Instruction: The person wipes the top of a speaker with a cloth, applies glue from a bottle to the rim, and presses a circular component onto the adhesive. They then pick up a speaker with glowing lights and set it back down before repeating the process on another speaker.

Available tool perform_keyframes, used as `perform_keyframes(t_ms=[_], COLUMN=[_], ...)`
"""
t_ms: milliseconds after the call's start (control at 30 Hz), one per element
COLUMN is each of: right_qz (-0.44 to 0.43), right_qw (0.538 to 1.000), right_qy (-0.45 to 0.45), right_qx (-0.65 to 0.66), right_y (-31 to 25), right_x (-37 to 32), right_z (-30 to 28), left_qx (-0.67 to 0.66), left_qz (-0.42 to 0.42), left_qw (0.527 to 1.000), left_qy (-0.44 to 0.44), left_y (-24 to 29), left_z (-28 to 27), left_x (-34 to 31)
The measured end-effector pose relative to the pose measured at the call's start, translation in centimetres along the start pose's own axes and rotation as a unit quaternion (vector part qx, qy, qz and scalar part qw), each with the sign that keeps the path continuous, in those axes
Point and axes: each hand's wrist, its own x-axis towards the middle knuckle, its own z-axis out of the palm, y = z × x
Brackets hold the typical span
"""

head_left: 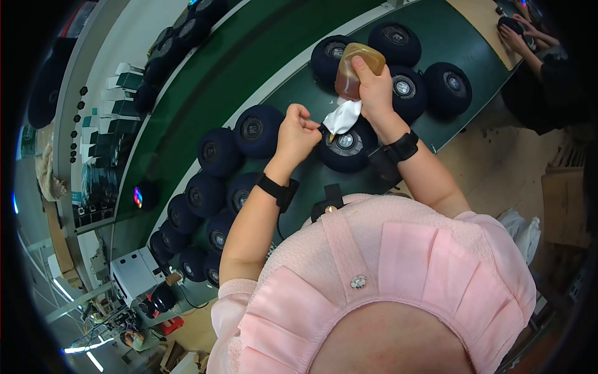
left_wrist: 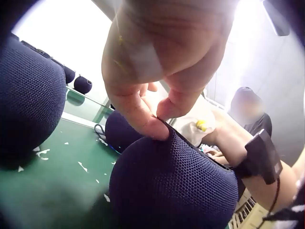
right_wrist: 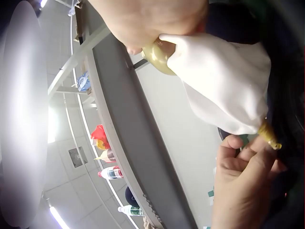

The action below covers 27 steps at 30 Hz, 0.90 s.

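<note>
My right hand (head_left: pixel 375 90) grips an amber squeeze bottle (head_left: pixel 347 82), tilted nozzle down. White cloth (head_left: pixel 343 116) is wrapped about its neck, and a yellowish nozzle tip (right_wrist: pixel 269 135) pokes out of it. Below the nozzle sits a round speaker (head_left: pixel 344 163) in dark blue mesh fabric, its flat ringed face upward. At that speaker's rim, thumb and forefinger of my left hand (head_left: pixel 297 134) pinch the edge of the fabric cover (left_wrist: pixel 167 128). The nozzle points at the face close to the pinched edge.
More blue speakers stand around, some at the far right (head_left: pixel 447 88), several to the left (head_left: pixel 219 151). White scraps (left_wrist: pixel 83 167) litter the green bench (head_left: pixel 476 56). A grey-white machine (head_left: pixel 134 274) stands lower left. Another person's hands (head_left: pixel 520 40) work at upper right.
</note>
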Motion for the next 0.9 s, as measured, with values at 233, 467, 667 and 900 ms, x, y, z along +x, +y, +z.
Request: perform_keyframes(t_ms=[233, 467, 667, 900], right_qz=[-0.034, -0.103, 0.092, 0.249], right_qw=[0.998, 0.990, 0.986, 0.919], right_qy=[-0.002, -0.015, 0.064, 0.129], right_qx=[-0.055, -0.090, 0.123, 0.276], right_y=[0.5, 0.6, -1.7, -5.4], right_x=[-1.0, -0.9, 0.3, 1.4], right_z=[1.2, 0.9, -0.3, -1.9], left_qx=[-0.020, -0.021, 0.043, 0.220], left_qz=[0.006, 0.005, 0.003, 0.234], left_qw=[1.000, 1.000, 0.999, 0.945], left_qy=[-0.004, -0.004, 0.016, 0.068], left_y=[-0.4, -0.3, 0.1, 2.0], left_z=[-0.1, 0.0, 0.0, 0.9], left_x=[0.1, 0.1, -0.8, -0.5])
